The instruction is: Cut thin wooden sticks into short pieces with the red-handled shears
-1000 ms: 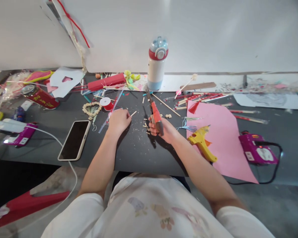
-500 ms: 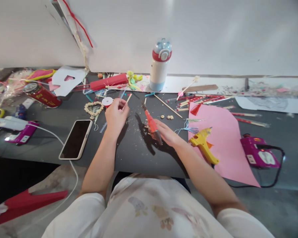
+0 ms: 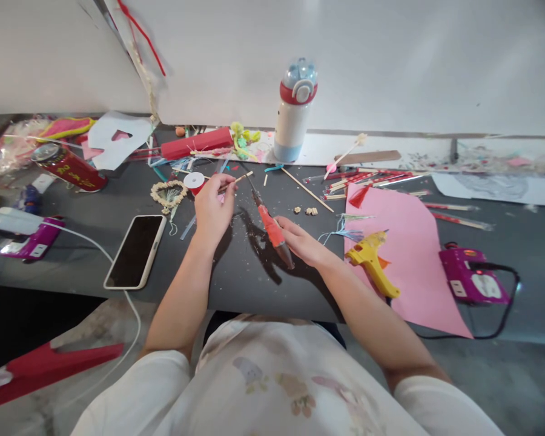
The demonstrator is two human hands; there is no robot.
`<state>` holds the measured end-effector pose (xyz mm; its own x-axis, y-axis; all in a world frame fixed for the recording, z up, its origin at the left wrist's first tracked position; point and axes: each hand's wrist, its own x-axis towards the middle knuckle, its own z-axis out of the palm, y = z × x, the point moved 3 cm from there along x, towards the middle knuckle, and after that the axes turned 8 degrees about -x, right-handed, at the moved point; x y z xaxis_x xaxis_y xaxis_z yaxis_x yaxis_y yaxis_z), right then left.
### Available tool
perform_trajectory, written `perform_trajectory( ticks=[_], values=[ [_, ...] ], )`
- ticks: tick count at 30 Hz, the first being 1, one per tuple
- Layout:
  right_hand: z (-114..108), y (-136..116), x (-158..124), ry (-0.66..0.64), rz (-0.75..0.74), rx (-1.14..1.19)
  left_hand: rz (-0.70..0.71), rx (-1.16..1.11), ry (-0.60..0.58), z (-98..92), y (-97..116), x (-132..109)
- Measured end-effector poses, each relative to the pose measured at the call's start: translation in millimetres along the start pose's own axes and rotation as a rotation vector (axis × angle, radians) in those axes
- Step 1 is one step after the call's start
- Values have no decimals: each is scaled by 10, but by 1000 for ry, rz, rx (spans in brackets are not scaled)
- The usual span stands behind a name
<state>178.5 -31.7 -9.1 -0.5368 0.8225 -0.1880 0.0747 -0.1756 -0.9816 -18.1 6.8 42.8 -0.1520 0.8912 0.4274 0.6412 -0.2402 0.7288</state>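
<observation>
My left hand (image 3: 214, 203) pinches a short thin wooden stick (image 3: 244, 176) between thumb and fingers. In my right hand (image 3: 298, 239) is a pair of pliers with red handles (image 3: 271, 227), its dark narrow jaws pointing up and left to the stick's free end. Whether the jaws touch the stick I cannot make out. Close to my left hand stand a spool with a white top (image 3: 194, 181) and a beaded ring with a pale tassel (image 3: 168, 196). Several tiny wooden pieces (image 3: 311, 211) lie beyond my right hand, near a longer stick (image 3: 307, 190).
A white bottle (image 3: 293, 124) stands at the back. To the right, a yellow glue gun (image 3: 370, 260) lies on pink paper (image 3: 418, 260) beside a purple power block (image 3: 475, 278). A phone (image 3: 135, 252), a tilted red can (image 3: 69, 168) and a white cable (image 3: 100, 245) occupy the left.
The stick in my left hand has turned from steep to nearly level. The pliers have shifted slightly left, so their jaws are now at the stick's end.
</observation>
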Motion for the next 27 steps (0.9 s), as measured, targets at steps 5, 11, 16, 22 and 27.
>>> perform_trajectory(
  ticks=[5, 11, 16, 22, 27],
  values=[
    [1, -1, -6, -7, -22, 3, -15, 13, -45, 31, -1, -7],
    [14, -28, -19, -23, -49, -7, 28, -80, -22, 39, -6, -9],
    [21, -71, -35, -46, -72, -24, 95, -141, 41, 35, -25, 5],
    [13, -94, -37, -21, -78, -54, 102, -152, 47, 25, -22, 14],
    [14, -66, -20, -11, -69, -3, 75, -159, 17, 36, -23, 13]
  ],
)
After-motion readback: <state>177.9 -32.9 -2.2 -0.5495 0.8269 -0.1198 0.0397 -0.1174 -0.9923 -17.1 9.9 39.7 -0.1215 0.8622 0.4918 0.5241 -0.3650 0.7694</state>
